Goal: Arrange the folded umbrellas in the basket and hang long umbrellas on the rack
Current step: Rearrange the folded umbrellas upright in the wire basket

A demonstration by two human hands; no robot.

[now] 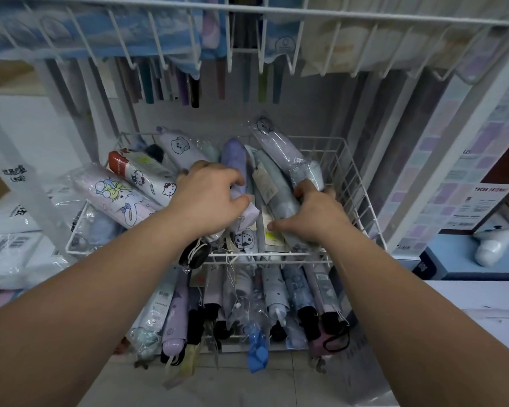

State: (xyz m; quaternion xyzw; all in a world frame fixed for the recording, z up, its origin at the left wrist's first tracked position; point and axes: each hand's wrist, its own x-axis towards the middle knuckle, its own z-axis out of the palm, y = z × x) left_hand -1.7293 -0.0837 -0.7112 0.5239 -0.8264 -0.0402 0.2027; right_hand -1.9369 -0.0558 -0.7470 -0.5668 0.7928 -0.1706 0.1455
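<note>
A white wire basket (356, 183) holds several folded umbrellas in clear plastic sleeves. My left hand (209, 198) is inside it, fingers curled around a lavender folded umbrella (235, 163). My right hand (315, 215) grips a grey-blue folded umbrella (274, 183) beside it, thumb pressed on the tags below. A pale purple umbrella with a bear print (279, 148) leans on the basket's right side. Cartoon-print umbrellas (121, 198) lie at the left. Long umbrellas (188, 86) hang from the wire rack (259, 13) overhead.
A lower basket (247, 306) in front holds several more folded umbrellas, ends pointing toward me. White packaged goods (9, 254) are stacked at the left. A display board (465, 171) and a blue counter (453, 259) stand at the right.
</note>
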